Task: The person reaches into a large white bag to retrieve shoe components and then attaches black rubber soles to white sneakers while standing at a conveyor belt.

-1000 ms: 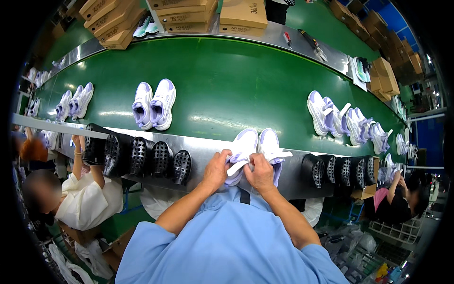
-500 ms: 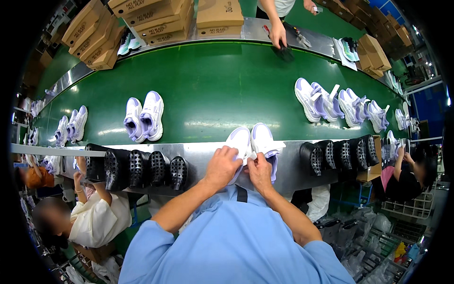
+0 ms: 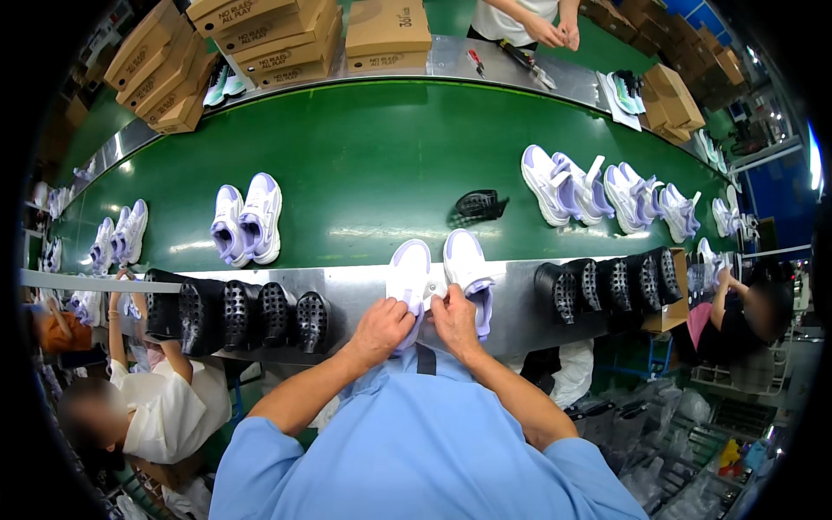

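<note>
A pair of white-and-lilac sneakers stands side by side in front of me, toes pointing away: the left sneaker (image 3: 407, 270) and the right sneaker (image 3: 464, 257). My left hand (image 3: 383, 331) is closed on the side of the left sneaker near its opening. Between the two shoes, my right hand (image 3: 455, 321) pinches a small white tag-like piece (image 3: 432, 289) with a dark dot on it. Its fingertips partly hide that piece, and the heels are partly hidden by my hands.
The shoes rest on a metal ledge (image 3: 511, 286) beside a green belt (image 3: 373, 165). Black studded shoe forms (image 3: 270, 314) line the ledge on both sides. Another black form (image 3: 479, 205), blurred, lies on the belt. More sneakers (image 3: 260, 218), shoe boxes (image 3: 388, 35) and co-workers surround the belt.
The far person's hand has let go of a dark object and drawn back. A black form now lies on the belt nearer me. My right hand has shifted over the white piece between the shoes.
</note>
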The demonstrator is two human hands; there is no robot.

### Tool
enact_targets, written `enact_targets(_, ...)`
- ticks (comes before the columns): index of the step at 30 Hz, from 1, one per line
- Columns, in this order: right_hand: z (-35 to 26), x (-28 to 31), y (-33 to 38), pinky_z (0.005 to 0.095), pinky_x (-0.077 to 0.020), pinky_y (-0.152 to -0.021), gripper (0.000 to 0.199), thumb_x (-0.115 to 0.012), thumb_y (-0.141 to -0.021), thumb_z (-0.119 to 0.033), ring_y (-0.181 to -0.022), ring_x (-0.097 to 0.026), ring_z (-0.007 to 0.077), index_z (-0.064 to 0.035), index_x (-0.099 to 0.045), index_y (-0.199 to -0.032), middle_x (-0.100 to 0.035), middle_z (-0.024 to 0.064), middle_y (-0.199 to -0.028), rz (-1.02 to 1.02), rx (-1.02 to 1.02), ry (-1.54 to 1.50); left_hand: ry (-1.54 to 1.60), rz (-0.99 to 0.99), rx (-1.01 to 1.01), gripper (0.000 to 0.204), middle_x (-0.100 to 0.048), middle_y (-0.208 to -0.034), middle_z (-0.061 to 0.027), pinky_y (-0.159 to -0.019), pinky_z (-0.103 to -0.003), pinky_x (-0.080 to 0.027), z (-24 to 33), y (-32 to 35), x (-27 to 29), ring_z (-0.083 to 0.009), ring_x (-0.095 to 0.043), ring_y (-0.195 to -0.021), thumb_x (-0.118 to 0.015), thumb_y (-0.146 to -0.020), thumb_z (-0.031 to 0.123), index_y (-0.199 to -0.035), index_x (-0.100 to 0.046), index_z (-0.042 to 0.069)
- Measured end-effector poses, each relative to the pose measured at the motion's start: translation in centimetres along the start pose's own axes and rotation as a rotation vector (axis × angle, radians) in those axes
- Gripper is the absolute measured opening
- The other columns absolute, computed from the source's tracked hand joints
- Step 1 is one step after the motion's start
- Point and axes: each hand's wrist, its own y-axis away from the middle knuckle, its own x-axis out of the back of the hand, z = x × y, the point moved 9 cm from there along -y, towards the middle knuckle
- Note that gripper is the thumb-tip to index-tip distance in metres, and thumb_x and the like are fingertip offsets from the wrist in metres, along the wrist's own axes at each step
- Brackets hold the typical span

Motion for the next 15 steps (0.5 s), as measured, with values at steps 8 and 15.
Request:
enact_targets(8,-1.7,-0.4,-0.5,0.034,-0.0602,-0.059,0.017,-0.062,-0.093,-0.006,-0.069,-0.07,0.0159,0.0031,-0.063,-0.107,-0.071,0.0121,-0.084,-0.051,0.257,0.071,0.402,-0.334,1.208,0.074,-0.07,-0.121,-0.0233,-0.101,-0.049,-0.052,-6.4,8.1,-7.1,-0.0415,-0.067,-0.113,-0.074,-0.087,0.017,-0.153,-0.043,0.007)
enact_targets(15,-9.4,-0.1,2.2,0.0324,-0.055,-0.087,0.03,-0.07,-0.089,-0.003,-0.102,-0.066,0.0148,-0.0053,-0.068,-0.118,-0.067,0.0053,-0.114,-0.705,0.076,0.022,0.823,-0.115,1.251,0.058,-0.071,-0.125,-0.0258,-0.102,-0.045,-0.053,-5.7,6.7,-3.8,-0.0408,-0.068,-0.12,-0.067,-0.088,0.01,-0.145,-0.057,0.01)
